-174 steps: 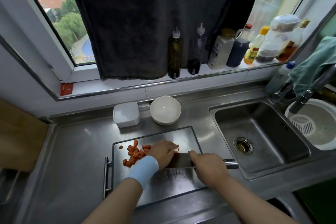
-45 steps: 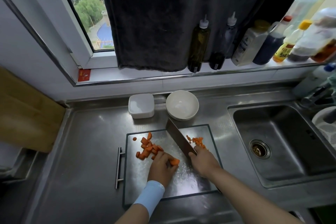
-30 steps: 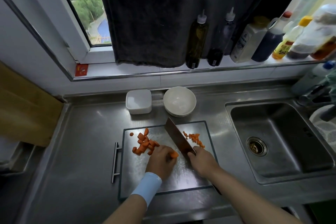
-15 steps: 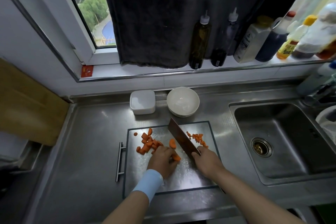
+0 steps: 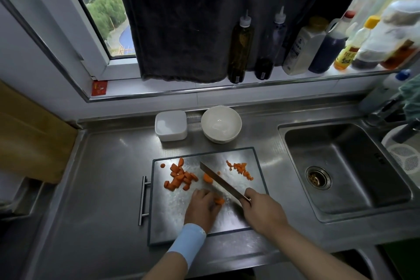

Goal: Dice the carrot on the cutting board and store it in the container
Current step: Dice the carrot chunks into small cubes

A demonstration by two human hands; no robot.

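Head view: cutting board point(image 5: 168, 211), metal, lies on the steel desk point(image 5: 102, 188), bar handle point(image 5: 142, 200) on its left edge. Left hand point(image 5: 202, 208) is on the board, fingers curled down, pinning a small carrot piece point(image 5: 219, 201) at the fingertips. A blue wristband point(image 5: 187, 242) is on that wrist. Right hand point(image 5: 263, 211) is closed round the handle of the knife point(image 5: 220, 180); the handle is mostly hidden in the fist. The blade runs diagonally up-left across the board, just right of the pinned piece. Cannot tell if the edge touches the board.

Carrot chunks point(image 5: 180, 177) sit in a loose pile on the board's left half. One half-slice point(image 5: 207, 178) lies just beside the blade on its left. Finer carrot dice point(image 5: 239, 168) are scattered right of the blade, near the board's far right corner.

White container point(image 5: 171, 125), nothing visible inside, stands behind the board, with a white bowl point(image 5: 221, 124) just beside it on the right. Sink point(image 5: 341, 166) is to the right. Bottles point(image 5: 241, 48) line the windowsill.
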